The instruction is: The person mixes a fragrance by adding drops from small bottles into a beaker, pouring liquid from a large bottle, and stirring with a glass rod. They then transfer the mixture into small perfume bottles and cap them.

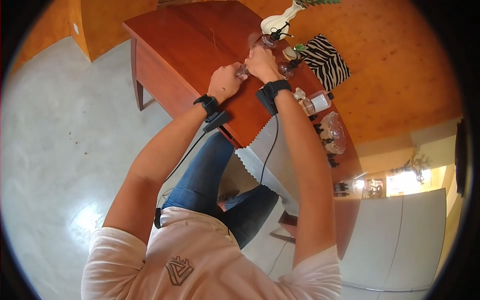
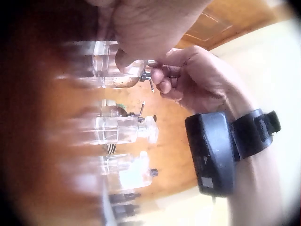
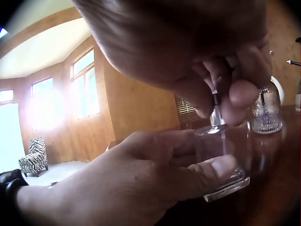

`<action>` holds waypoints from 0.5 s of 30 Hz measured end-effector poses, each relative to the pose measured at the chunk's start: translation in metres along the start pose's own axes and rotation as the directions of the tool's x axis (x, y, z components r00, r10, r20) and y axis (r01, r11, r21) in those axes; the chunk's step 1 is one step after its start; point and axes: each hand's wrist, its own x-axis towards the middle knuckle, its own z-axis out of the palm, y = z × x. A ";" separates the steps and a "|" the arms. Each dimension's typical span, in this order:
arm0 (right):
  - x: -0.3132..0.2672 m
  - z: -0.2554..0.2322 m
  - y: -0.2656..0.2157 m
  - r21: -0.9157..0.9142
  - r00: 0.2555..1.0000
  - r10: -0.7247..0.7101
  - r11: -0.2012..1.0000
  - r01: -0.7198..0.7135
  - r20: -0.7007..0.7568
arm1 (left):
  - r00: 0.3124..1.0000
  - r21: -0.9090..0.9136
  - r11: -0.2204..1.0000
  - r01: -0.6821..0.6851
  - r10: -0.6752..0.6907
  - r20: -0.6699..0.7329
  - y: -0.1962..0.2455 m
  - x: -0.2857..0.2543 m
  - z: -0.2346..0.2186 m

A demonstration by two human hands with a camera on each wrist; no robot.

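Note:
My left hand (image 1: 226,81) grips a small clear glass bottle (image 3: 229,186) around its body, thumb on the near side, over the table. The bottle stands roughly upright in the right wrist view. Just above, my right hand (image 1: 261,64) has its fingertips together at the bottle's mouth, pinching a thin piece with a dark upper end (image 3: 216,100). My fingers cover most of that piece, so I cannot tell its kind. Close beyond the right hand is a ribbed glass bottle (image 3: 267,115) with a dark spray top (image 1: 276,35).
A second dark-topped spray bottle (image 1: 286,69) stands right of my right hand. Along the table's right side are a labelled clear bottle (image 1: 320,101), a clear plastic bag (image 1: 334,131) and several black caps. A white vase (image 1: 275,22) stands at the far end. A serrated-edged sheet (image 1: 267,155) lies nearer me.

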 end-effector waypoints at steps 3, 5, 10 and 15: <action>0.004 -0.004 0.012 0.044 0.983 -0.159 0.987 0.156 0.089 | 1.000 0.007 1.000 0.007 -0.007 0.014 -0.001 0.000 0.003; 0.002 -0.006 0.024 0.088 0.953 -0.284 0.957 0.276 0.101 | 1.000 0.021 1.000 -0.001 0.000 0.015 -0.001 0.000 0.003; 0.008 -0.007 0.038 0.334 0.910 -0.414 0.861 0.382 0.026 | 1.000 0.041 0.999 0.019 -0.020 0.020 0.003 0.000 0.001; 0.010 -0.009 0.028 0.090 0.978 -0.130 0.989 0.116 0.163 | 1.000 0.013 1.000 -0.025 0.025 -0.004 0.000 -0.001 0.002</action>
